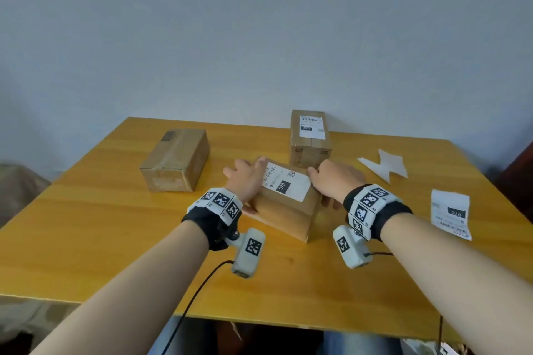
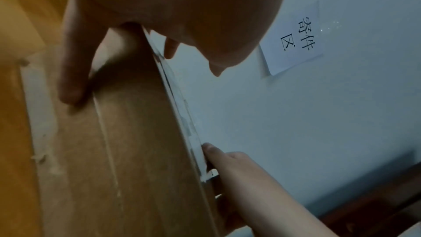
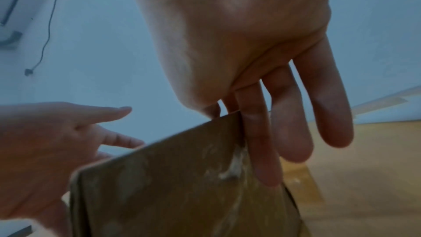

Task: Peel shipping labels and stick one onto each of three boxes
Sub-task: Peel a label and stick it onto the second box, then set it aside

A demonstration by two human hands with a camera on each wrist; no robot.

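Currently, working left to right across the wooden table (image 1: 86, 225): an unlabelled cardboard box (image 1: 176, 160) is lying at the far left, apart from both hands. Next, the left hand (image 1: 245, 179) is resting over the left end of the middle box (image 1: 285, 207), fingers fairly straight across the top and thumb running down the near side face, as the left wrist view is showing; it is bracing the box rather than curling round anything. A white label (image 1: 287, 183) marked 070 is lying flat on the top of this box, between the two hands, and the box itself is sitting at an angle to the table edge. The right hand (image 1: 334, 181) is pressing on the box's right end, fingertips at the label's right edge on top and straight fingers (image 3: 262, 150) hanging down the side face, loosely extended and gripping nothing. Just behind the middle box, a third box (image 1: 310, 138) is standing near the wall, carrying its own label (image 1: 311, 127) on top. Further right, peeled backing paper (image 1: 386, 166) is lying in jagged scraps, and at the far right a loose printed label (image 1: 451, 213) marked 070 is curling on the tabletop.
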